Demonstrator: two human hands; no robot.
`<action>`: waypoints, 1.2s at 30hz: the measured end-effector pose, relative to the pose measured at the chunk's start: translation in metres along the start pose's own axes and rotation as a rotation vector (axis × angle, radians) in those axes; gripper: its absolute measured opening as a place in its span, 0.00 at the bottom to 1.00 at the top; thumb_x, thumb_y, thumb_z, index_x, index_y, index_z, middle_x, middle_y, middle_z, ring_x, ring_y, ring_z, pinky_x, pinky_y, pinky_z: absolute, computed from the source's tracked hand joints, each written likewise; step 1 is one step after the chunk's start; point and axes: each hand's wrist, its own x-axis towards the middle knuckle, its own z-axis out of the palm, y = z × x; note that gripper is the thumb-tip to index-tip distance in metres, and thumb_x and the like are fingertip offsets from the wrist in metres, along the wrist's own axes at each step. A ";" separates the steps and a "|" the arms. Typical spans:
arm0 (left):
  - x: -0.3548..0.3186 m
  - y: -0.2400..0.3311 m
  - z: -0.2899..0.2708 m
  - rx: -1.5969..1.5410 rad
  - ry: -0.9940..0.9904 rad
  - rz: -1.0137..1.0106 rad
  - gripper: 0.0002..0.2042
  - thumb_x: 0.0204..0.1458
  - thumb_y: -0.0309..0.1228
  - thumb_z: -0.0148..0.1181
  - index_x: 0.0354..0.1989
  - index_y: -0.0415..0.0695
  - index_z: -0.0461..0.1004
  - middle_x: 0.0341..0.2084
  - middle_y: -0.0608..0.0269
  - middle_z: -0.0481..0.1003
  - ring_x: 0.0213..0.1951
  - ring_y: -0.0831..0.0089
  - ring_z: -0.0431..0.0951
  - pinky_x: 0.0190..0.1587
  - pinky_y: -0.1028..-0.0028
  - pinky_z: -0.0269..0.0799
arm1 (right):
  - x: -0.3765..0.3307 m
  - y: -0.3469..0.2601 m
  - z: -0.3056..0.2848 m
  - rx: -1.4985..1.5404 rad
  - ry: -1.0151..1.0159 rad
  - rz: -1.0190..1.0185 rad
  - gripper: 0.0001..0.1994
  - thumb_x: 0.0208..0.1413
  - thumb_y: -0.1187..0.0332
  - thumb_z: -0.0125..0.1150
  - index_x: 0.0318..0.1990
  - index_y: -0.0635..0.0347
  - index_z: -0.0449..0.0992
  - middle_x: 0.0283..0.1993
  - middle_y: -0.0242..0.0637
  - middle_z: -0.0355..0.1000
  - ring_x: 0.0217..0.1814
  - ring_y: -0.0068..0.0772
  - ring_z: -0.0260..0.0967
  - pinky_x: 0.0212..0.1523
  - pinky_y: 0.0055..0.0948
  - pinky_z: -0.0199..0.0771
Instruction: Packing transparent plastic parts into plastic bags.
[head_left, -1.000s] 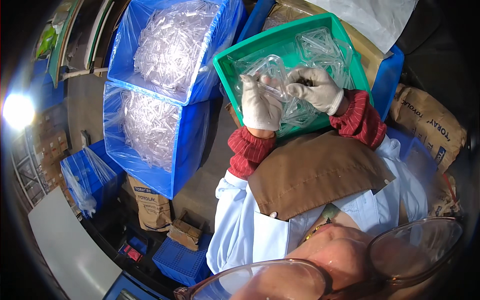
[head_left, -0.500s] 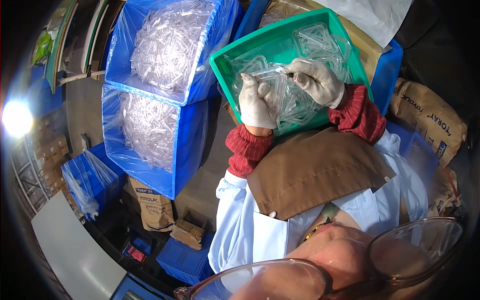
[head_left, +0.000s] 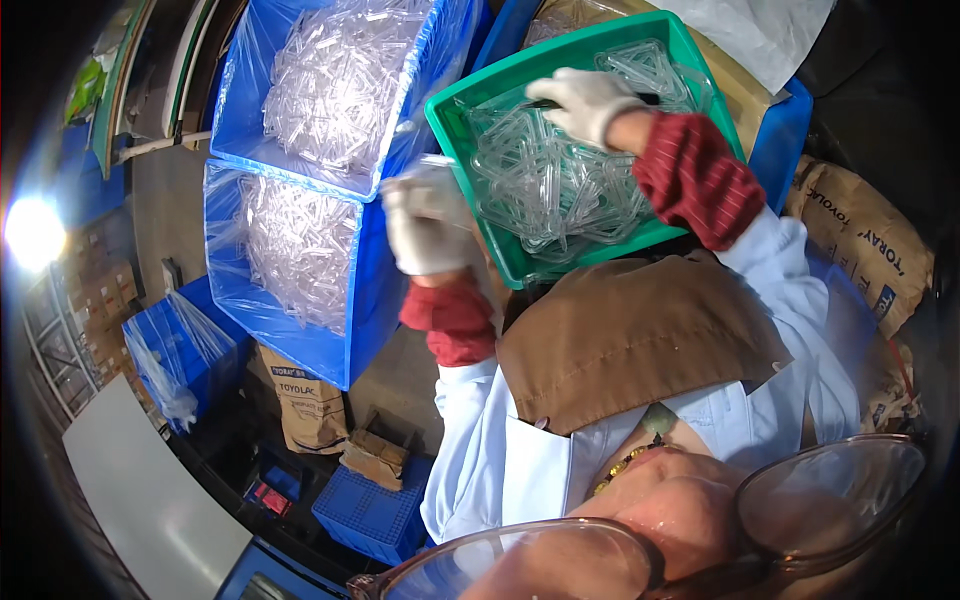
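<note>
A green tray (head_left: 455, 140) full of clear plastic parts (head_left: 560, 190) rests on my lap. My right hand (head_left: 585, 100), in a white glove, lies over the parts at the tray's far side, its fingers closed around a thin dark tool. My left hand (head_left: 430, 225), also gloved, is blurred and hovers just past the tray's left rim, beside the blue bins. It seems to pinch one clear plastic part (head_left: 437, 161) at its fingertips. Red knit cuffs cover both wrists.
Two stacked blue bins (head_left: 360, 300) lined with plastic film and holding several clear parts stand on my left. Brown paper sacks (head_left: 865, 250) sit at the right and on the floor, beside a small blue crate (head_left: 375, 515). A brown apron covers my lap.
My left hand has left the tray and swung left toward the blue bins with a clear part. My right hand has moved up to the tray's far side.
</note>
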 end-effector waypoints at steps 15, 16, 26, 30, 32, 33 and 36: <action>0.011 -0.024 0.039 0.574 -0.020 -0.203 0.31 0.55 0.51 0.43 0.54 0.33 0.55 0.35 0.48 0.69 0.30 0.64 0.73 0.30 0.70 0.72 | -0.042 -0.004 -0.054 0.164 0.585 -0.506 0.10 0.39 0.73 0.62 0.33 0.52 0.74 0.28 0.30 0.70 0.26 0.32 0.70 0.24 0.27 0.69; 0.014 -0.036 0.050 0.620 0.060 -0.307 0.33 0.54 0.54 0.42 0.54 0.32 0.56 0.32 0.51 0.71 0.29 0.64 0.75 0.28 0.71 0.73 | -0.050 -0.007 -0.059 0.148 0.608 -0.565 0.11 0.39 0.72 0.63 0.33 0.53 0.74 0.28 0.31 0.70 0.26 0.33 0.69 0.24 0.27 0.69; 0.016 -0.086 0.033 0.594 0.018 0.014 0.10 0.57 0.35 0.48 0.35 0.41 0.68 0.23 0.67 0.68 0.24 0.78 0.70 0.29 0.75 0.73 | -0.087 0.008 -0.018 1.153 0.235 -0.119 0.20 0.52 0.55 0.58 0.44 0.62 0.70 0.32 0.34 0.68 0.33 0.21 0.66 0.33 0.20 0.66; 0.014 -0.093 0.041 0.651 0.134 0.129 0.11 0.57 0.37 0.48 0.30 0.42 0.68 0.19 0.68 0.67 0.18 0.81 0.67 0.19 0.79 0.66 | -0.087 -0.002 -0.011 0.939 0.340 -0.305 0.21 0.57 0.51 0.48 0.45 0.63 0.69 0.34 0.36 0.69 0.33 0.25 0.67 0.36 0.23 0.67; 0.015 -0.091 0.038 0.808 0.131 0.164 0.12 0.57 0.38 0.48 0.27 0.42 0.67 0.17 0.68 0.66 0.15 0.82 0.65 0.14 0.81 0.60 | -0.085 -0.003 -0.008 0.876 0.388 -0.344 0.17 0.59 0.56 0.46 0.43 0.62 0.70 0.33 0.38 0.70 0.31 0.31 0.68 0.34 0.26 0.68; 0.015 -0.092 0.038 0.843 0.167 0.160 0.12 0.57 0.38 0.48 0.27 0.43 0.67 0.15 0.69 0.65 0.12 0.82 0.62 0.12 0.83 0.56 | -0.085 -0.004 -0.012 0.768 0.384 -0.352 0.15 0.59 0.58 0.47 0.42 0.61 0.71 0.33 0.39 0.71 0.31 0.34 0.69 0.33 0.27 0.68; 0.014 -0.094 0.038 0.793 0.160 0.107 0.12 0.57 0.37 0.48 0.27 0.42 0.67 0.16 0.69 0.66 0.12 0.83 0.62 0.12 0.83 0.55 | -0.086 -0.003 -0.013 0.688 0.407 -0.350 0.13 0.59 0.61 0.47 0.40 0.60 0.72 0.33 0.39 0.71 0.30 0.37 0.69 0.32 0.29 0.68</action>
